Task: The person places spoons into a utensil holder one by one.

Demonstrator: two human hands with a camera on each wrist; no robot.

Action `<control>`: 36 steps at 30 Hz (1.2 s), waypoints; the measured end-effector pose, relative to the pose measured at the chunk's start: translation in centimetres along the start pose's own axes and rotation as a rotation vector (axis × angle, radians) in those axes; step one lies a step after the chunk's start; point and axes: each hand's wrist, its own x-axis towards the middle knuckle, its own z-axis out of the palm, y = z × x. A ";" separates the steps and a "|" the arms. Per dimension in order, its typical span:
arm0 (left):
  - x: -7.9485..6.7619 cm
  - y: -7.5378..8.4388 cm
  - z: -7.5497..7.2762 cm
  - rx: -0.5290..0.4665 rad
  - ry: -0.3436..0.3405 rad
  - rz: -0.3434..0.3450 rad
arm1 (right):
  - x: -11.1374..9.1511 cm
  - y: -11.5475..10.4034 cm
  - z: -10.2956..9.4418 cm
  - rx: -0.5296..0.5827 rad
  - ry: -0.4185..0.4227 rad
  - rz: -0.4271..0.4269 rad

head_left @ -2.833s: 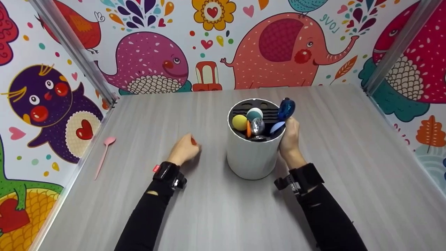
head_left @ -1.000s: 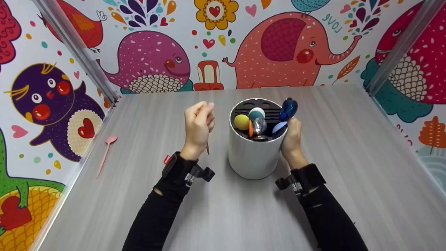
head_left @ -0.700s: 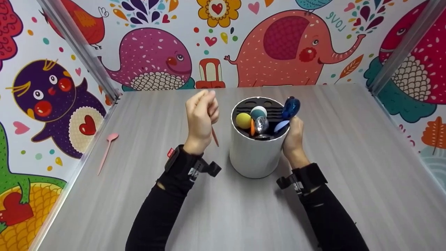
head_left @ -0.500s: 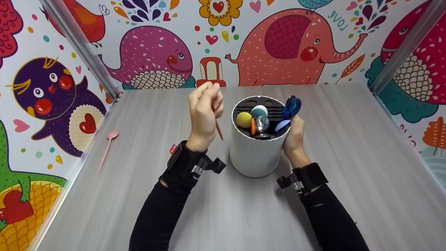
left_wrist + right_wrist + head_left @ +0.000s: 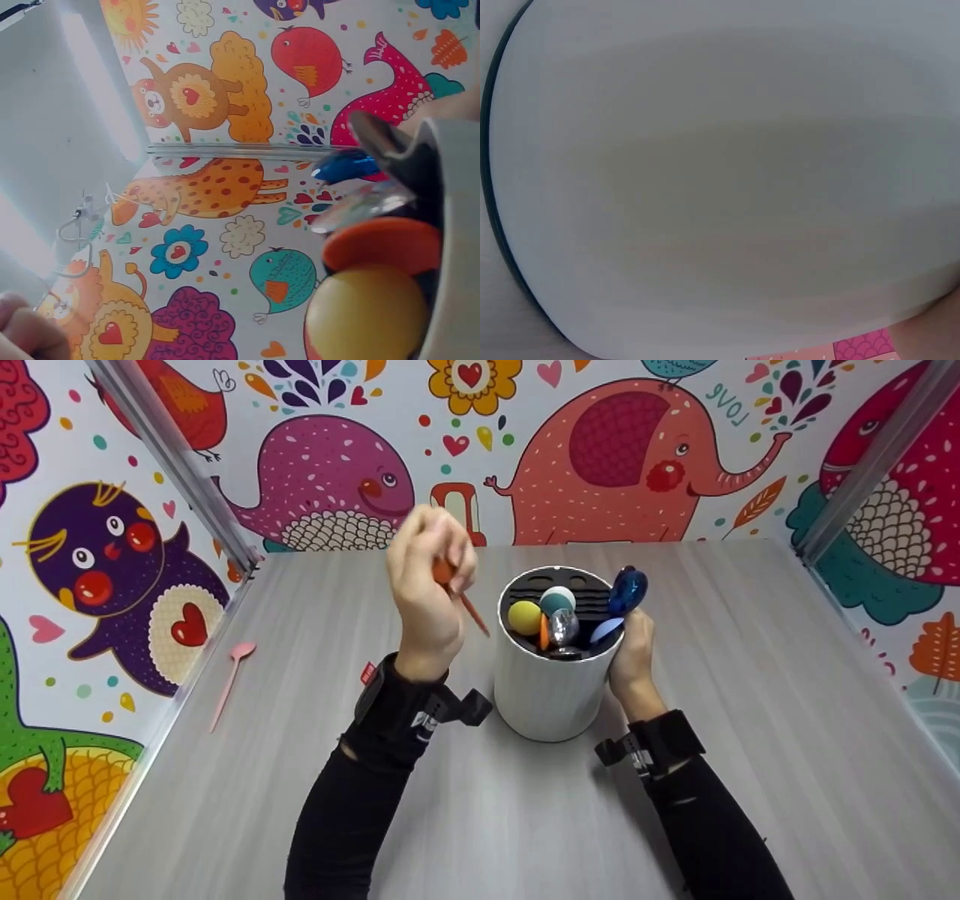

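Observation:
My left hand (image 5: 431,577) is raised just left of the holder and grips an orange-red spoon (image 5: 475,615). The spoon's rounded end shows between the fingers, and its thin handle slants down toward the holder's rim. A white cylindrical utensil holder (image 5: 547,697) stands upright on the table, with a black slotted insert (image 5: 589,604). In it are a yellow round-topped utensil (image 5: 524,618), a teal-and-white one, a silver spoon (image 5: 563,628), an orange piece and blue ones. My right hand (image 5: 634,667) holds the holder's right side, its fingers partly hidden behind. White wall (image 5: 727,180) fills the right wrist view.
A pink spoon (image 5: 232,682) lies on the grey table (image 5: 300,645) at the left, near the side wall. Panels with cartoon animals (image 5: 330,472) enclose the table at the back and both sides, with metal posts (image 5: 176,465) at the corners.
My left hand has risen from the table and moved forward and right to beside the holder, carrying the orange-red spoon and turning it so its handle points down-right. The right hand keeps its hold.

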 end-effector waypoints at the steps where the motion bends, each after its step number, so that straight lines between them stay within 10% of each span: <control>1: 0.1 0.1 0.2 -0.015 0.018 0.025 | 0.0 0.0 -0.1 -0.012 0.002 -0.006; 16: -0.1 -1.0 2.4 -0.037 0.004 0.067 | 0.0 -0.1 -0.3 -0.042 0.019 -0.022; 36: -2.3 -6.3 1.2 0.066 -0.038 -0.168 | -0.1 -0.1 -0.1 -0.031 0.018 -0.017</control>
